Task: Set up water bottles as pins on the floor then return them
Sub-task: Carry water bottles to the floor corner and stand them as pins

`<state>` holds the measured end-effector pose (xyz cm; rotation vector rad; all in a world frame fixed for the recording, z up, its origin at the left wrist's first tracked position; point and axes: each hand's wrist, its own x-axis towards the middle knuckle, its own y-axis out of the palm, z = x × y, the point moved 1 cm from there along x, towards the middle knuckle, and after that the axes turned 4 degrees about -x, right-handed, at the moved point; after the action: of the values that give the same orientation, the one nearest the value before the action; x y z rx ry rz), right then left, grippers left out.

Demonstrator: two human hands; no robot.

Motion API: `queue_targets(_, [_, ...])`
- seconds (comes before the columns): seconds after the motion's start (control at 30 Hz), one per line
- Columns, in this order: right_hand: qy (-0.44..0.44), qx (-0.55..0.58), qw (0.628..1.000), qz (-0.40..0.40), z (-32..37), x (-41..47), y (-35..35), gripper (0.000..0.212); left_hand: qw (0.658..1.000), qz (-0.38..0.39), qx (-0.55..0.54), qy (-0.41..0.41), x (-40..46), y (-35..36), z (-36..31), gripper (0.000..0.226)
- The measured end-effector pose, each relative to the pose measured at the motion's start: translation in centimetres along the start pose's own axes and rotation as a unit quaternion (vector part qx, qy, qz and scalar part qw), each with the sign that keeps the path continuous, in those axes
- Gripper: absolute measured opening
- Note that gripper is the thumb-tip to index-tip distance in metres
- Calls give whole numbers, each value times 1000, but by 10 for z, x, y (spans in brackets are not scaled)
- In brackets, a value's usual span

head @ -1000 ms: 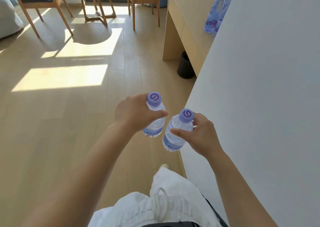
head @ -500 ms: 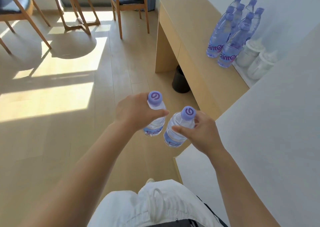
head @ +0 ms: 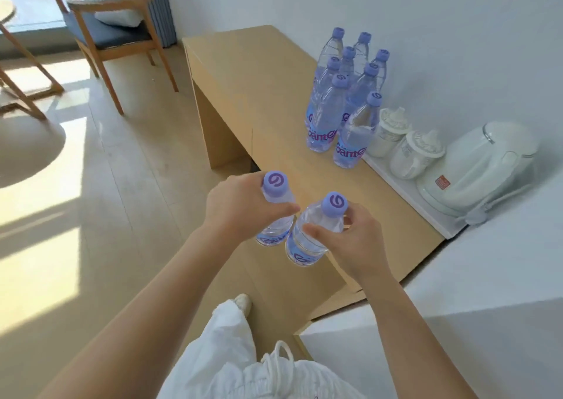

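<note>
Since half a second ago the view has swung right: the chair (head: pixel 115 37) now sits upper left, the bin is gone from sight, and a kettle (head: pixel 478 170) appears at right. At centre, the left hand (head: pixel 240 206) grips the left bottle (head: pixel 275 215); the right hand (head: pixel 356 243) grips the right bottle (head: pixel 310 234), tilted, just beside it. Eight bottles (head: pixel 344 103) cluster upper right on the desk (head: pixel 259 72), leaving bare desk before its near edge. Open floor (head: pixel 100 203) fills the left.
</note>
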<state>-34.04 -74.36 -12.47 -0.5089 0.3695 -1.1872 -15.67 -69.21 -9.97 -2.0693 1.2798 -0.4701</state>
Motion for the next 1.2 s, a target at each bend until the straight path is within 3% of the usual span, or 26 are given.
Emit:
queue_targets(0.23, [123,11,985,-121,1,72,-2,29,990,103,42,86,126,9,-26,36])
queue_targets(0.37, [188,7,963,-191,-6,103,-6,39,975,166,62,137,175,36,-45,35])
queue_targets(0.6, [245,-51,925,-286,-22,145,-27,42,967,208,41,142,224,84,-67,47])
queue_targets(0.9, [268,-59,905,-326,-33,187,-44,49,958,193,65,204,238,110,-91,50])
queue_targets(1.03, [265,-82,899,-339,-32,191,-41,57,966,163,76,187,239,109,-84,62])
queue_targets(1.2, [261,-67,902,-339,-36,189,-44,59,967,184,66,166,233,115,-79,73])
